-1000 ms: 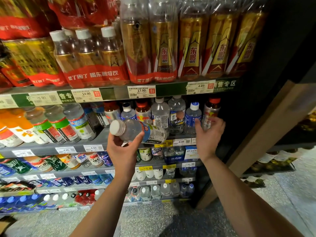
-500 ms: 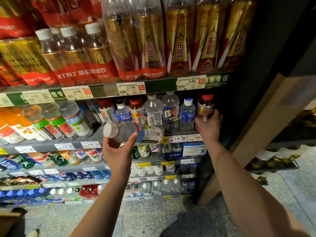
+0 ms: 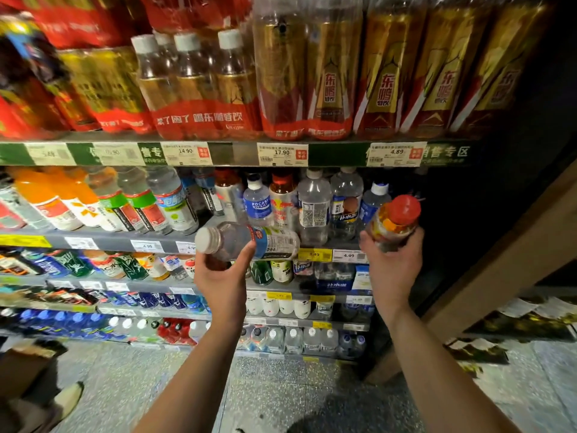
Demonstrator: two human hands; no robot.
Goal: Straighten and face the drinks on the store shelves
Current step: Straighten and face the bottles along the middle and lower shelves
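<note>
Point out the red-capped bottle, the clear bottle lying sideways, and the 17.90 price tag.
red-capped bottle [image 3: 394,222], head view, on its label just below the red cap.
clear bottle [image 3: 249,242], head view, on the middle of its body.
17.90 price tag [image 3: 282,154], head view, on the tag's printed face.

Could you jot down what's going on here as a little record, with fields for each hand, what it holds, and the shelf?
left hand: left hand grips a clear plastic bottle with a white cap and blue label, lying sideways
right hand: right hand grips a red-capped bottle with an orange and yellow label, tilted
shelf: grey shelf edge with price tags; upright drinks stand behind both hands
above: gold and red multipacks
</note>
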